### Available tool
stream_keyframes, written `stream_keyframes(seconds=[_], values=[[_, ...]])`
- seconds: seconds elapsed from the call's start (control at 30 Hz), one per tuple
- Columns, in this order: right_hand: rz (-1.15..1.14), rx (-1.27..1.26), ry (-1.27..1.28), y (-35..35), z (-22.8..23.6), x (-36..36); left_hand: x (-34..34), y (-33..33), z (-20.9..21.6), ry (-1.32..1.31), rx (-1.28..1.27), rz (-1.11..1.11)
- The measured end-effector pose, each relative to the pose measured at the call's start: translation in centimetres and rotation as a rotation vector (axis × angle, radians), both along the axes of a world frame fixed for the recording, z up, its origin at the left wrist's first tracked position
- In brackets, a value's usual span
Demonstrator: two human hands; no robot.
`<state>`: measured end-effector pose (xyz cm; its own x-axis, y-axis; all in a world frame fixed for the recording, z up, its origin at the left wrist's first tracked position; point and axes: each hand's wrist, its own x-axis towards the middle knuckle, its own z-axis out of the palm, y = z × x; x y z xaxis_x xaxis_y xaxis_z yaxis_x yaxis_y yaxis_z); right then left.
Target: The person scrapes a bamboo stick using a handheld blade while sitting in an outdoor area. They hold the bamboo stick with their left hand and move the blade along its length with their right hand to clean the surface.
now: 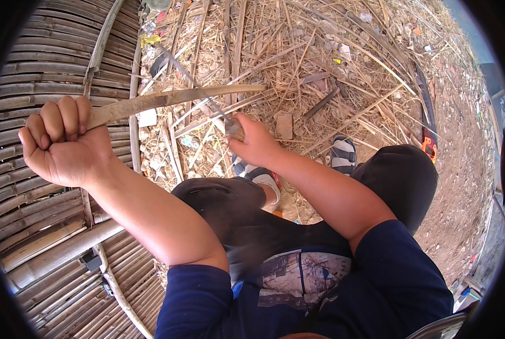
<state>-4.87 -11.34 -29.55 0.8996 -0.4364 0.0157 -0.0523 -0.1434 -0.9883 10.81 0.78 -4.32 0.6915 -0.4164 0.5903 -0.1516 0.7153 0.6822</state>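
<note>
My left hand (66,141) is raised on the left, its fingers wrapped round one end of a split bamboo strip (151,102). The strip reaches across to the right, slightly bowed, with its far end free above the littered ground. In my right hand (255,141) is the wooden handle of a long knife (187,73). Its thin blade points up and to the left and crosses the strip near the middle. Whether the edge bites into the bamboo or only lies against it, I cannot tell.
A bamboo-slat wall (43,90) stands close on the left. Straw, shavings and loose bamboo strips (236,45) cover the ground ahead, with a brick piece (284,125) among them. On the right lies a saw with an orange handle (429,148). My sandalled feet (343,155) are below my bent knees.
</note>
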Motion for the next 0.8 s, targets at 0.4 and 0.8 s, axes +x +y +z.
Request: stream_keyframes(seconds=[0.4, 0.8], values=[[0.102, 0.016, -0.107, 0.3, 4.7, 0.2, 0.3, 0.2, 0.4, 0.0, 0.015, -0.03], [-0.073, 0.013, 0.161, -2.3, -3.6, -0.7, 0.0, -0.7, 0.1, 0.004, -0.011, -0.031]])
